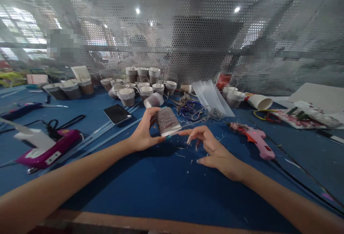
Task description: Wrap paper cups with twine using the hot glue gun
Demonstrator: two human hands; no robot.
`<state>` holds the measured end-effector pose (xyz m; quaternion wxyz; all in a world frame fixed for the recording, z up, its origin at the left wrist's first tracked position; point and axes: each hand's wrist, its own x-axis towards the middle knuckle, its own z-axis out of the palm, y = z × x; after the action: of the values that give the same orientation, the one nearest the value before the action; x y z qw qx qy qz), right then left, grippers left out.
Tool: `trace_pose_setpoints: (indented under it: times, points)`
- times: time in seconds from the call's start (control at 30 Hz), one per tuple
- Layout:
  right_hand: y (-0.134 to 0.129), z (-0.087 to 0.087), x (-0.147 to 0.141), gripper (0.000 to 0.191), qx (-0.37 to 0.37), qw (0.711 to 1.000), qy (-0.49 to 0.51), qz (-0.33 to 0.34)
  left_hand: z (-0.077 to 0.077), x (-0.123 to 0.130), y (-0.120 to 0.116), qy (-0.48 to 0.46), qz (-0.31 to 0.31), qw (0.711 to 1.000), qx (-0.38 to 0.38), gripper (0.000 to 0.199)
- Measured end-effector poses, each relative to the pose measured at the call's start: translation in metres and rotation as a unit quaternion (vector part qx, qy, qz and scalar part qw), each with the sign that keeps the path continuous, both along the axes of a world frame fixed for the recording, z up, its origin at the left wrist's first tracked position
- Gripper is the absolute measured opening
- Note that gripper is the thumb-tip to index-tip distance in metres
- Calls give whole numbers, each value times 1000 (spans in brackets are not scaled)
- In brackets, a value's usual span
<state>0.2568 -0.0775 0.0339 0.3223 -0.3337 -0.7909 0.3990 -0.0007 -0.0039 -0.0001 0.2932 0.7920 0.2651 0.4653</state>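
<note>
My left hand grips a small paper cup wrapped in brown cord, tilted, with its white rim toward me. The thumb lies under the rim and the fingers go round the far side. My right hand is just to the right with its fingers apart. Its index fingertip reaches the rim or stops very close to it; I cannot tell which. Behind the held cup, another partly wrapped cup lies on its side. A pink glue gun rests on the blue table right of my right hand.
Several finished small buckets stand at the back. Blue-handled scissors and wire lie behind my hands. A phone, clear glue sticks and a purple power strip are on the left. The glue gun's cable runs off right.
</note>
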Motion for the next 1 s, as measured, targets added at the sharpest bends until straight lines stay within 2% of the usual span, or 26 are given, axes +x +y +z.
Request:
trace_pose_setpoints:
  times: [0.13, 0.27, 0.37, 0.53, 0.67, 0.77, 0.87, 0.93, 1.0]
  points:
    - [4, -4, -1, 47, 13, 1000, -21, -10, 0, -1, 0, 7, 6, 1000, 2, 75]
    - [12, -8, -2, 47, 9, 1000, 22, -19, -2, -2, 1, -7, -5, 1000, 7, 76]
    - [15, -8, -3, 43, -38, 995, 84, -30, -4, -3, 2, -25, -14, 999, 20, 76]
    - [16, -4, 0, 38, -137, 972, 184, -39, -6, -3, 4, -42, -23, 999, 19, 77]
    - [18, -2, 1, 31, -179, 961, 195, -85, -6, -4, 4, -42, -21, 999, 13, 77]
    - [23, -6, 1, 26, -207, 943, 204, -164, -6, -4, 3, -45, -24, 999, 12, 78]
    - [28, -13, 3, 23, -169, 931, 182, -266, -6, -4, 4, -36, -24, 999, 13, 77]
    - [29, -15, 6, 21, -96, 937, 135, -306, -5, -3, 4, -11, -7, 1000, 20, 76]
    - [26, -14, 8, 19, 0, 948, 61, -311, -4, -3, 4, 15, 33, 999, 37, 75]
